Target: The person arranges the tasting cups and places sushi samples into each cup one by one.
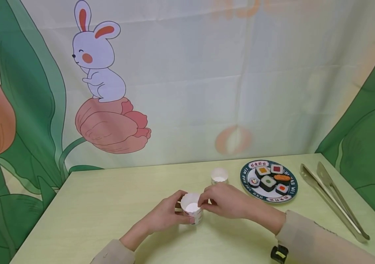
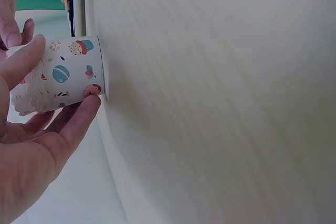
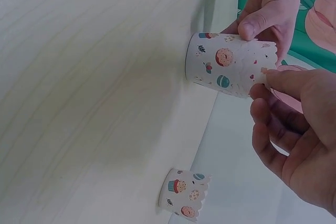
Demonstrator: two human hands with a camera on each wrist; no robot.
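Note:
A white paper baking cup (image 1: 190,202) with printed cupcakes and sweets stands on the table. My left hand (image 1: 165,216) holds it around the side, thumb in front and fingers behind. At its scalloped rim, my right hand (image 1: 225,201) pinches the edge between thumb and forefinger. The right wrist view shows a second scalloped line on the wall of this cup (image 3: 223,62), as if cups are nested; I cannot tell how many. Behind my right hand stands another printed baking cup (image 1: 219,175), touched by neither hand in the right wrist view.
A round plate (image 1: 246,183) with several sushi-like pieces lies at the back right. Metal tongs (image 1: 334,205) rest near the table's right side. A printed cloth (image 1: 180,91) with a rabbit and tulips hangs behind the pale table (image 1: 101,198).

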